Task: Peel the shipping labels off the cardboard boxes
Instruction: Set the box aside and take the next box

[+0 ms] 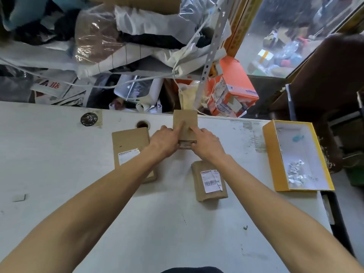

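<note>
1. Nearest on the white table [59, 154] lies a small cardboard box [209, 181], right of centre, with its shipping label [211, 181] face up and not yet peeled; one corner looks creased or lifted, though that is hard to judge.
2. To the left and a little farther, a flat box [131, 148] lies partly under the left forearm, its label [128, 157] half hidden by the arm.
3. At the right edge of the table an open yellow tray [267, 154] holds small white scraps, probably torn label pieces.
4. Farther out, both hands meet on a stack of plain cardboard boxes [185, 125] at the far edge of the table. The left hand [164, 142] and right hand [206, 144] each lay an extended forefinger on the top face, with the other fingers curled around the stack's near end; whether they pinch anything there is hidden. No label shows on the top face.
5. Risks, as I judge them: the stack sits right at the far edge, so a forward push could tip it into the clutter behind. A fast pull on a label could tear it, leaving paper stuck to the card.
</note>
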The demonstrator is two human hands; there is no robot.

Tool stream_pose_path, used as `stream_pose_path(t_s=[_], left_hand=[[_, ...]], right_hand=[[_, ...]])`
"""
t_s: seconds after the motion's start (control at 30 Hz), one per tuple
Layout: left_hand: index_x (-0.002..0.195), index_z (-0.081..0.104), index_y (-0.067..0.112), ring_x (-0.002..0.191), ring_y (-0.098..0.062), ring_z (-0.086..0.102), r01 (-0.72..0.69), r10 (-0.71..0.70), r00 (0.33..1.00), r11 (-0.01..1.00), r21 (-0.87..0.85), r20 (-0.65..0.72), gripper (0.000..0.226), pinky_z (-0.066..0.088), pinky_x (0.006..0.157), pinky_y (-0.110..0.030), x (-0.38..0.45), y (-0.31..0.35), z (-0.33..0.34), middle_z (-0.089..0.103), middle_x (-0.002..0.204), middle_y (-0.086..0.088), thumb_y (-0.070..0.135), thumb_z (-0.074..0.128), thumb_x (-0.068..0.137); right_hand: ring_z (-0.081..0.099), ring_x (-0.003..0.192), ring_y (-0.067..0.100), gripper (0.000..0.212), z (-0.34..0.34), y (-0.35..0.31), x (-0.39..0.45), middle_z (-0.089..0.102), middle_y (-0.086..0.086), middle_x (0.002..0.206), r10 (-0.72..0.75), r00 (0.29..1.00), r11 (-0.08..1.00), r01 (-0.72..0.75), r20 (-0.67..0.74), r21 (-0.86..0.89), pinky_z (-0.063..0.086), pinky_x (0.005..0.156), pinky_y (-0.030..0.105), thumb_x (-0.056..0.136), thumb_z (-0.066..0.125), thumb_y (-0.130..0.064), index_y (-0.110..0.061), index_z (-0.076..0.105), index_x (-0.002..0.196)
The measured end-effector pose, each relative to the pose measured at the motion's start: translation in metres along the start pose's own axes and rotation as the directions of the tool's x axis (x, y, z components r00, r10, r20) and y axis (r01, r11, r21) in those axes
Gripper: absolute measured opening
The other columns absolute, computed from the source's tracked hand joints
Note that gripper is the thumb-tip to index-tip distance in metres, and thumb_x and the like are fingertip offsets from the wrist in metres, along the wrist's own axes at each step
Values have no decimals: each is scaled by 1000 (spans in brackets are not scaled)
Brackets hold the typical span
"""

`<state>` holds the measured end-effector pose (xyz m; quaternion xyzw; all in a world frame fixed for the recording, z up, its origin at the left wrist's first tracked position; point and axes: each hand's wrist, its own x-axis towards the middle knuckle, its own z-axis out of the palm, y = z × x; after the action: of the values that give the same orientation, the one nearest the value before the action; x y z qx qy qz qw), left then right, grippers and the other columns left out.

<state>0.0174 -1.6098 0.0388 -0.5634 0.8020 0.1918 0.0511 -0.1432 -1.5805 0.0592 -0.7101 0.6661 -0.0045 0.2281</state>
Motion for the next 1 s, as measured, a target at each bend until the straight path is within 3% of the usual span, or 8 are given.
stream_pose_path(t_s=[0.2, 0.43, 0.57, 0.73, 0.83, 1.0], left_hand=[[154, 0, 27, 114, -34, 46, 11, -9, 993, 1000, -11, 115, 78, 35, 73, -38, 6, -2, 13, 61, 114, -18, 42, 50, 96], [152, 9, 24, 112, -35, 48, 9, -12, 995, 1000, 21, 102, 76, 36, 70, -37, -10, 8, 1, 61, 109, -17, 26, 54, 91], [148, 17, 21, 109, -36, 50, -11, 8, 998, 998, 60, 58, 76, 39, 70, -39, -34, 20, -6, 59, 117, -17, 28, 60, 86], [137, 33, 18, 115, -36, 47, 1, -2, 1000, 998, 56, 19, 63, 46, 87, -44, -71, 25, -6, 51, 128, -14, 31, 64, 84], [139, 32, 19, 124, -36, 40, 29, -28, 999, 998, 57, -16, 70, 42, 94, -43, -93, 19, -4, 45, 134, -13, 35, 68, 82], [146, 25, 23, 133, -40, 32, 109, -105, 992, 992, 60, -63, 85, 41, 100, -49, -123, -11, 0, 29, 149, -17, 46, 70, 77]], right_hand=[[56, 103, 34, 56, 17, 7, 12, 53, 15, 121, 27, 995, 999, -29, 98, 27, 48, 81, 39, 88, 54, -23, -24, 35, 141], [50, 117, 33, 55, 11, 4, -3, 45, 14, 138, 14, 996, 1000, -11, 86, -28, 49, 90, 43, 89, 54, -20, -17, 40, 142], [44, 124, 33, 54, 4, -3, -25, 41, 12, 143, -15, 999, 999, 16, 40, -35, 45, 97, 45, 90, 52, -19, -15, 42, 142], [46, 118, 31, 47, 3, -17, -54, 47, 11, 135, -61, 998, 998, 62, 13, -33, 47, 94, 44, 88, 55, -23, -14, 48, 133], [49, 114, 30, 49, 7, -33, -65, 50, 7, 130, -107, 994, 994, 108, 29, -19, 48, 91, 43, 85, 57, -23, -18, 48, 133], [44, 126, 30, 65, 22, -71, -74, 40, 7, 144, -192, 980, 981, 193, 47, -10, 44, 100, 42, 87, 61, -26, -19, 36, 146]])
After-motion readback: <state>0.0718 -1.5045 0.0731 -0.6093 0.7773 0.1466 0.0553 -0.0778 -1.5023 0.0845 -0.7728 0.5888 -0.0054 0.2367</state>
